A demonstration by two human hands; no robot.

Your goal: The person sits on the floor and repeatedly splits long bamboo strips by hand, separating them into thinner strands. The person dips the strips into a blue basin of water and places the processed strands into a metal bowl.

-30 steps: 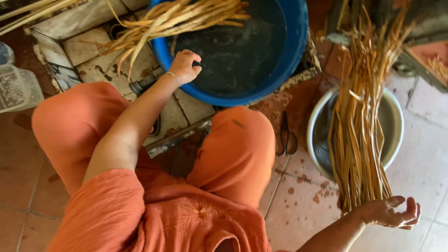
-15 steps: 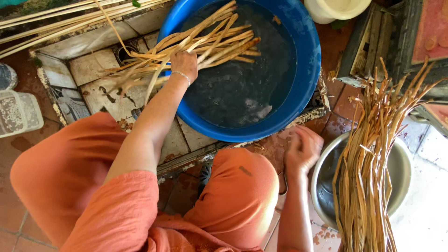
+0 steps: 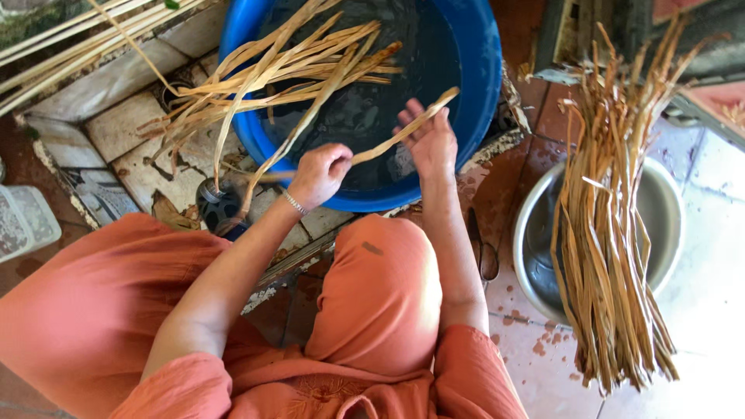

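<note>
My left hand (image 3: 320, 174) grips one flat tan fibre strip (image 3: 403, 128) over the near rim of a big blue basin (image 3: 481, 85) that holds dark water. My right hand (image 3: 431, 142) holds the same strip further along, its far end sticking out past my fingers. A loose sheaf of similar strips (image 3: 287, 70) lies across the basin's left rim, one end over the water and the other trailing onto the broken tiles. I wear orange clothes, and my raised knee (image 3: 384, 279) is just below the basin.
At the right a metal bowl (image 3: 667, 225) holds a tall bundle of dry strips (image 3: 613, 233) that fans onto the tiled floor. Scissors (image 3: 481, 252) lie beside my right forearm. More long strips (image 3: 93, 35) lie at top left. A pale plastic container (image 3: 23, 221) sits at the left edge.
My right hand has risen from beside my knee to the basin and taken hold of a strip. My left hand has drawn back to the near rim, leaving the sheaf on the basin's edge.
</note>
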